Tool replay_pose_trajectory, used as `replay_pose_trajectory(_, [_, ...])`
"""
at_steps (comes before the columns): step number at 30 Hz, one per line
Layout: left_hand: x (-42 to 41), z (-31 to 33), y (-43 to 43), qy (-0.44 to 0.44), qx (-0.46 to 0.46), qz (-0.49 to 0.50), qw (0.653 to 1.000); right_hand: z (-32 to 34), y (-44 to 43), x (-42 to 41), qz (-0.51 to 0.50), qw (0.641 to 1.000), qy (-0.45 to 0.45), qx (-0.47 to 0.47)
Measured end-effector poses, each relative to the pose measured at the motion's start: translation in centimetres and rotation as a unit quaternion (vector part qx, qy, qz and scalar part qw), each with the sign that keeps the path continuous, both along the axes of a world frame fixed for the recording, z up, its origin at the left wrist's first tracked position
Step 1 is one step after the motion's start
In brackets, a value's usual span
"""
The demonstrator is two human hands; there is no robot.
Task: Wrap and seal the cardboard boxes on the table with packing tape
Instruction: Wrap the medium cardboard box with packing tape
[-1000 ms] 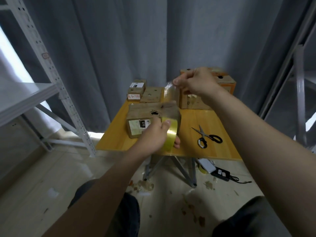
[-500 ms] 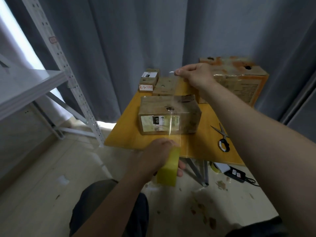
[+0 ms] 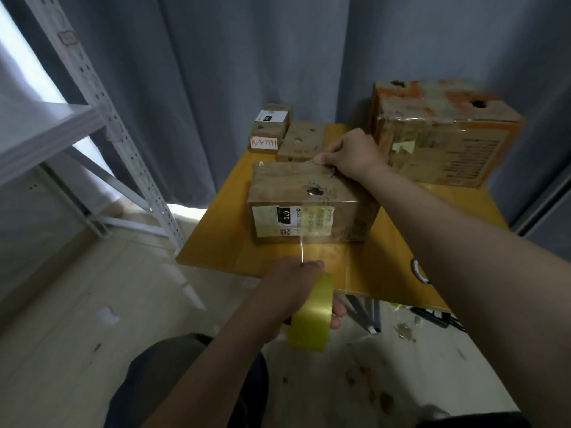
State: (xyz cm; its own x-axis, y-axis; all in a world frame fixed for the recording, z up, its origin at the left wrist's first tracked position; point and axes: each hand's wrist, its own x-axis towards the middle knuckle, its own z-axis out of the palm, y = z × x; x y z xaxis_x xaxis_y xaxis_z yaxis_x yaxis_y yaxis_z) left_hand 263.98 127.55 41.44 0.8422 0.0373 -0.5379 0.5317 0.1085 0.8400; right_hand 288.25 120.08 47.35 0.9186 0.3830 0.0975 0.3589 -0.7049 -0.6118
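Right grip (image 3: 349,156) pinches tape strip (image 3: 301,250) onto cardboard box (image 3: 309,205) far top edge as anchor; left grip (image 3: 290,295) clutches tape roll (image 3: 312,319) past desk (image 3: 216,245) near edge, pulling taut.

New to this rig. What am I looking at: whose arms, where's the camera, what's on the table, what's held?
No robot: a person's bare arms, filmed by one wide-angle camera on their head, looking down. The left hand grips a yellowish roll of packing tape past the near edge of the yellow wooden table. The right hand pinches the strip of clear tape pulled from it at the far top edge of the brown cardboard box. Also there: a larger worn cardboard box and small boxes behind.
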Motion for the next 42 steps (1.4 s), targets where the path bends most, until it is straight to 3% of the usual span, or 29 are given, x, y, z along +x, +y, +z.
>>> replay_pose_trajectory(4, [0.3, -0.1, 0.2, 0.01, -0.033, -0.002, 0.999, 0.9, 0.4, -0.6, -0.036, 0.968, -0.102, -0.226])
replay_pose_trajectory(6, [0.4, -0.2, 0.2, 0.01, -0.055, 0.005, 0.998, 1.4, 0.0, -1.7, -0.017, 0.959, -0.177, -0.22])
replay_pose_trajectory(8, [0.5, -0.2, 0.2, 0.012, -0.069, 0.015, 0.997, 1.2, 0.0, -3.4, 0.069, 0.954, -0.234, -0.176])
replay_pose_trajectory(12, [0.7, -0.4, 0.2, 0.028, -0.093, 0.021, 0.995, -0.5, 0.8, -6.5, 0.165, 0.959, -0.08, -0.216])
replay_pose_trajectory(16, [0.8, -0.4, 0.0, 0.038, -0.117, 0.018, 0.992, -0.6, 1.2, -6.5, 0.143, 0.953, -0.054, -0.26])
replay_pose_trajectory(18, [0.9, -0.2, -0.1, 0.05, -0.119, 0.027, 0.991, -0.2, 1.0, -7.1, 0.137, 0.965, -0.055, -0.217])
replay_pose_trajectory(21, [1.1, 0.1, -0.6, 0.06, -0.113, 0.049, 0.991, 0.5, -1.0, -8.6, 0.07, 0.99, -0.118, 0.02])
replay_pose_trajectory(22, [1.2, 0.3, -0.8, 0.06, -0.106, 0.056, 0.991, 0.8, -2.2, -8.8, 0.01, 0.984, -0.17, 0.048])
replay_pose_trajectory(24, [1.0, 0.4, -1.2, 0.055, -0.1, 0.077, 0.991, 1.2, -5.6, -8.5, -0.134, 0.968, -0.21, -0.012])
replay_pose_trajectory(26, [0.9, 0.7, -1.6, 0.051, -0.101, 0.093, 0.989, 1.0, -10.0, -8.2, -0.219, 0.965, -0.079, -0.12])
replay_pose_trajectory(28, [0.8, 1.0, -2.1, 0.047, -0.095, 0.103, 0.989, 0.2, -14.1, -8.9, -0.185, 0.95, 0.077, -0.239])
replay_pose_trajectory(31, [0.6, 1.7, -2.8, 0.032, -0.079, 0.107, 0.991, -1.9, -17.9, -9.6, -0.15, 0.932, 0.19, -0.27])
replay_pose_trajectory(42, [0.3, 2.7, -3.8, 0.018, -0.056, 0.123, 0.991, -4.2, -17.6, -10.8, -0.177, 0.953, 0.105, -0.223])
